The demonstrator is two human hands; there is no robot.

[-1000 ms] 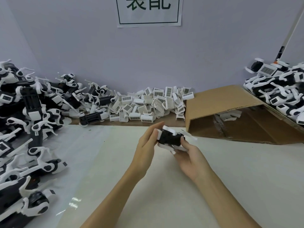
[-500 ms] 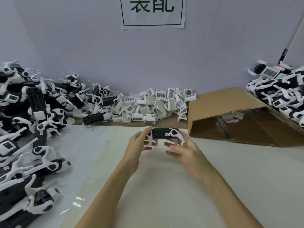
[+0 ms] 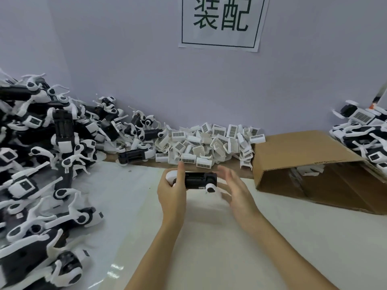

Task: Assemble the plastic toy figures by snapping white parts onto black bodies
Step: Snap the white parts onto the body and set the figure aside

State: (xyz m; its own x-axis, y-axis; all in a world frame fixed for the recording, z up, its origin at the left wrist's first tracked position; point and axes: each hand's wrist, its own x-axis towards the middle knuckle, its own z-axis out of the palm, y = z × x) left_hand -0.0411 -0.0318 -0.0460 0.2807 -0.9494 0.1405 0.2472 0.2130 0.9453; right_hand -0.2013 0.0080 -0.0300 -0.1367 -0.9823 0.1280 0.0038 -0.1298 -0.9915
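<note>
Two hands over the white tabletop (image 3: 230, 258) here. The left hand (image 3: 171, 193) has its grip wrapped round one end of a black toy body (image 3: 198, 180), held level just above the surface, thumb sticking up behind it. You can see a rounded white part (image 3: 171, 177) at the held end and another white piece (image 3: 211, 188) at the free end. The right hand (image 3: 236, 191) is blurry, fingers spread, released and just beside the body; can't tell if it touches. Behind them, a heap of loose white parts with barcode stickers (image 3: 207, 145) sits against the wall. A big pile of black-and-white figures (image 3: 41, 164) fills the left side, another stack (image 3: 362, 132) far right, next to a tipped cardboard box (image 3: 303, 155). Paper sign (image 3: 222, 19) on the wall.
</note>
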